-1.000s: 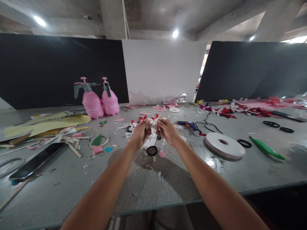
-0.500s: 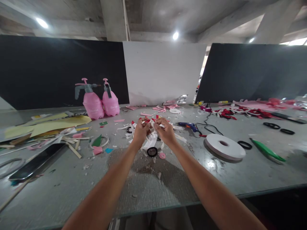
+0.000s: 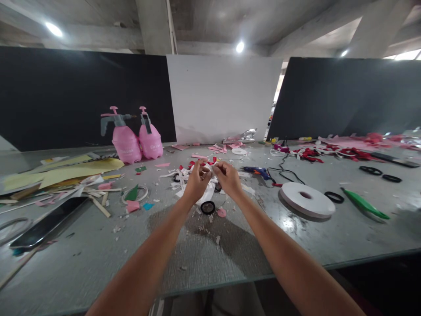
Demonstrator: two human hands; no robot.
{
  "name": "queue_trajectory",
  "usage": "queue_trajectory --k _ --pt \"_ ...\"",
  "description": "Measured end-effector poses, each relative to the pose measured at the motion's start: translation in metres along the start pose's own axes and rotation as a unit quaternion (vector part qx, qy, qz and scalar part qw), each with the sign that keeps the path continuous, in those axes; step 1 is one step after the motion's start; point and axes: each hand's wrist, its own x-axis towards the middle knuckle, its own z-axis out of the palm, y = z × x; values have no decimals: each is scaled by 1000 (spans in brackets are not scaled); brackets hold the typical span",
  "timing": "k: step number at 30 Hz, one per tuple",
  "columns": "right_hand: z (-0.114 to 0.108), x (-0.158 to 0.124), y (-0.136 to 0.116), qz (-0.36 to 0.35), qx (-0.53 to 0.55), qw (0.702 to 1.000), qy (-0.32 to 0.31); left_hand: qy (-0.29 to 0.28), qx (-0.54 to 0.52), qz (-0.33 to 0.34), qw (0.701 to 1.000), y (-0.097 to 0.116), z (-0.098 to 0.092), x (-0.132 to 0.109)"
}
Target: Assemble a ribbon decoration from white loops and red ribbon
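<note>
Tabletop (image 3: 98,263): grey and scuffed, carrying fine white trimmings along the near edge; both forearms are reaching across it to the middle.
Phone (image 3: 39,224): lying dark and flat at near left, well apart from the hands.
Ring (image 3: 208,207): small and black, lying flat just under the hands, with a pink disc (image 3: 221,212) just beside it.
Left hand (image 3: 196,181): raised above the tabletop, its fingers (image 3: 201,168) pressing together on the strip's upper end.
Right hand (image 3: 229,177): raised level with the left and almost touching it, fingers likewise clamping on the strip.
Strip (image 3: 208,192): white and narrow, held between the two hands over the middle of the tabletop, its loose end hanging down towards the ring.
Handling, as judged: the strip looks thin and limp. Both pinches are sitting close together at the fingertips, which is suiting fine work. Holding the short span taut and the hanging end clear of the scraps below would be guarding against snags.
Roll (image 3: 307,200): white, lying flat to the right, apart from the hands.
Glue gun (image 3: 258,170): blue, lying beyond the right hand with its black cord trailing right.
Paper (image 3: 66,169): yellow sheets lying at far left.
Sprayers (image 3: 138,141): two, pink, standing side by side at the far edge against a dark panel.
</note>
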Motion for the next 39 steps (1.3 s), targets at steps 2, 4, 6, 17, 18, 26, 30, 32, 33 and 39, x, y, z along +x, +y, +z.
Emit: queue_trajectory --k 2,4,6,17,18,26,30,32,33,39 --pt "4 -1 1 69 62 996 7 13 4 5 1000 1 -1 0" --pt "7 -2 2 125 103 987 23 15 13 9 1000 1 -1 -1" --pt "8 -2 4 141 117 983 29 4 31 15 999 2 -1 -3" --pt "-7 4 7 136 68 981 -120 2 87 38 995 0 -7 -5" --pt "-8 5 8 144 77 978 -132 3 78 35 996 0 -7 -5" --pt "-11 -2 4 258 214 909 -249 23 -59 -39 997 -8 -10 5" --pt "-3 -10 1 284 336 871 -218 -19 -144 -128 981 -14 -11 7" --pt "0 -11 1 301 370 855 -207 -8 -141 -122 982 -13 -10 7" --pt "1 -11 1 310 377 850 -197 15 -119 -97 988 -11 -11 6" --pt "-1 -5 4 311 369 869 -111 79 121 111 983 4 -23 3"
